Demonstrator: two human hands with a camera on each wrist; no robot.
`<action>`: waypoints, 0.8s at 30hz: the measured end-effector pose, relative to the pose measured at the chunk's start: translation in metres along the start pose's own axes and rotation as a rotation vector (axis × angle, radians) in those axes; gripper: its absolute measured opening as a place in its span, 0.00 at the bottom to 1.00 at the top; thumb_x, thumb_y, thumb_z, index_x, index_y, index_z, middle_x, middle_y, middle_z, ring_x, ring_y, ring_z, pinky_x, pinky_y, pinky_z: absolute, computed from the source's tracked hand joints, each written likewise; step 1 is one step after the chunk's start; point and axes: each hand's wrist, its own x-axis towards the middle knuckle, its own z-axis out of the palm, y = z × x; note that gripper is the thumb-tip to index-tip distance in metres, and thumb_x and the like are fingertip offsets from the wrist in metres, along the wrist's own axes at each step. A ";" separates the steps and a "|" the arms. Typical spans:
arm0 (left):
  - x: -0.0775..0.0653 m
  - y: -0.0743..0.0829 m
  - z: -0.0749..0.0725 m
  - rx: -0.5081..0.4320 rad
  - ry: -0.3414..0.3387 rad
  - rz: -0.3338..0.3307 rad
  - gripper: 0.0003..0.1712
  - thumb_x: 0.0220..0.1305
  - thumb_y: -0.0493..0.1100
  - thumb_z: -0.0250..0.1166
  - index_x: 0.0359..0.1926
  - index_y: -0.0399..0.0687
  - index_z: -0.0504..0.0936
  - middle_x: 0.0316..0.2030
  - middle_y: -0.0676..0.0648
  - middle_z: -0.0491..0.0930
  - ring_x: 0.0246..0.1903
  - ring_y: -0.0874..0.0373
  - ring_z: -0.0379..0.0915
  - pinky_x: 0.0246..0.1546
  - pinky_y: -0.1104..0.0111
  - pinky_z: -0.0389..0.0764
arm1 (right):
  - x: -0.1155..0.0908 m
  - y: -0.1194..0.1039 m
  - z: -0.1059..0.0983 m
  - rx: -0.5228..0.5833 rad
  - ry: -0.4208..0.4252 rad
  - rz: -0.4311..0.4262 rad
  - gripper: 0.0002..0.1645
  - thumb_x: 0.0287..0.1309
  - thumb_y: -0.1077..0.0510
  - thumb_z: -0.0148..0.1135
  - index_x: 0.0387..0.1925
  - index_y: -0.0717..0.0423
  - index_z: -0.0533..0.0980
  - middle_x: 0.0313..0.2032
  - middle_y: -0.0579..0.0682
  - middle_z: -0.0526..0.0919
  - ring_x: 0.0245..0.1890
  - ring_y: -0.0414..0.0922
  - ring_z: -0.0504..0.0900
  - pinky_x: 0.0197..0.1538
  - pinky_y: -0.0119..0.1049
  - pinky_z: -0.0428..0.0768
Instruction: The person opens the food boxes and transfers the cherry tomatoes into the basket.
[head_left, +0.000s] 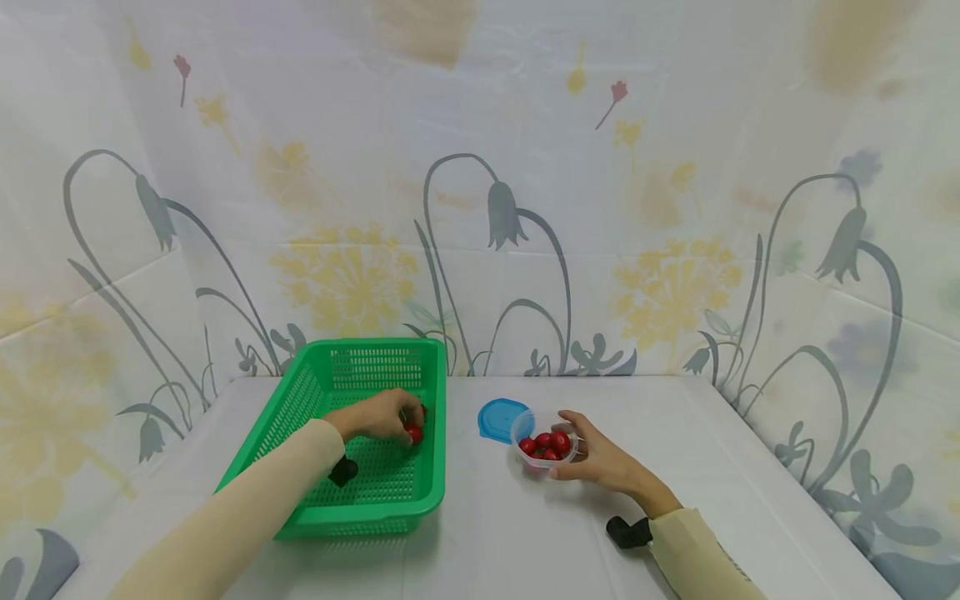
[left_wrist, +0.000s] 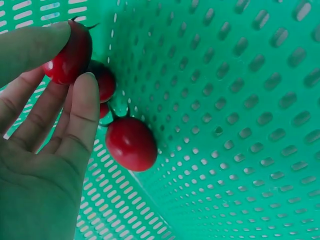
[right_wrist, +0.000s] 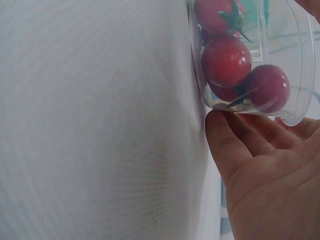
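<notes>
Inside the green plastic basket [head_left: 436,467], my left hand [head_left: 378,415] pinches a red cherry tomato [left_wrist: 75,52] between thumb and fingertips. Right by those fingers, several more tomatoes lie against the basket wall, one of them a whole tomato [left_wrist: 131,144] with its green stem end up. My right hand [head_left: 606,460] holds a small clear plastic container [right_wrist: 302,60] from its right side, thumb and fingers spread round the wall. Several red cherry tomatoes [right_wrist: 226,61] rest in this uncovered container, which stands on the white tabletop.
A blue lid [head_left: 497,421] lies flat just behind and left of the container. The basket takes up the left part of the white table [head_left: 517,542]. At the back hangs a flower-patterned cloth [head_left: 480,275]. Black wrist cameras [head_left: 628,532] sit on both wrists.
</notes>
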 end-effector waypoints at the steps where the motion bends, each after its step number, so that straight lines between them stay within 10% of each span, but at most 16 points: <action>1: 0.000 0.000 0.001 -0.002 0.001 0.000 0.11 0.51 0.30 0.71 0.36 0.43 0.82 0.34 0.50 0.79 0.36 0.57 0.74 0.36 0.64 0.77 | 0.000 0.000 0.000 0.001 -0.001 0.002 0.59 0.47 0.46 0.72 0.72 0.52 0.47 0.67 0.56 0.62 0.61 0.61 0.67 0.55 0.51 0.74; 24: -0.001 0.001 -0.008 -0.038 0.035 0.015 0.11 0.52 0.30 0.68 0.39 0.39 0.81 0.36 0.46 0.80 0.36 0.57 0.74 0.39 0.61 0.77 | 0.001 0.001 0.001 -0.008 0.005 0.005 0.58 0.46 0.46 0.72 0.72 0.52 0.48 0.66 0.55 0.63 0.61 0.61 0.67 0.55 0.52 0.74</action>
